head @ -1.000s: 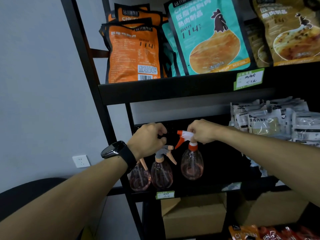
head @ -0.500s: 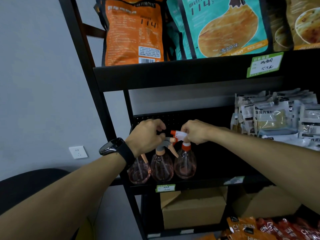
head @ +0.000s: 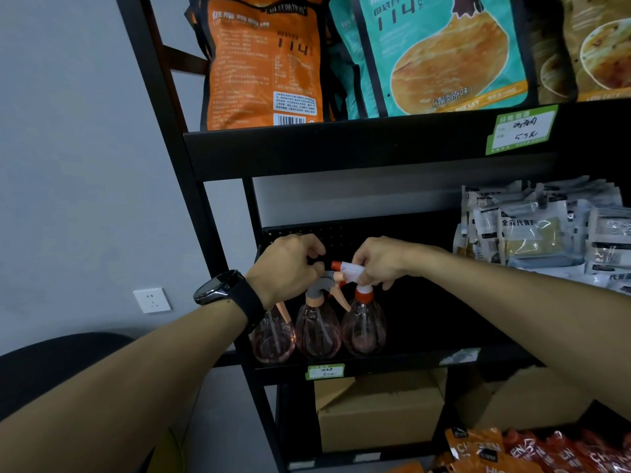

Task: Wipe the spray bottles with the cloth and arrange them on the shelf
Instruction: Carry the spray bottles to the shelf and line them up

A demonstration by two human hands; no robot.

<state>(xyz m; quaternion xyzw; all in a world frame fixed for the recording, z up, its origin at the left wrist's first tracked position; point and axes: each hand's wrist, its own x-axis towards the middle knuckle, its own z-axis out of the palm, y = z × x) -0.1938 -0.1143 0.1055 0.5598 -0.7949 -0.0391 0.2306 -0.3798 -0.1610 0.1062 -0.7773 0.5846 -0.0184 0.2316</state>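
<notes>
Right fingers [head: 367,273] curled: white spray head [head: 351,269] | left fingers [head: 316,268] curled: grey spray head [head: 321,285]

Both forearms are bare, with no sleeves showing. The left wrist wears 1 black smartwatch [head: 218,288] on a black strap.

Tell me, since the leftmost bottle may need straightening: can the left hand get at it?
Probably yes. The left hand sits just above the leftmost bottle, gripping the grey-headed middle bottle; nothing visible blocks the way down, though it must let go first.
</notes>
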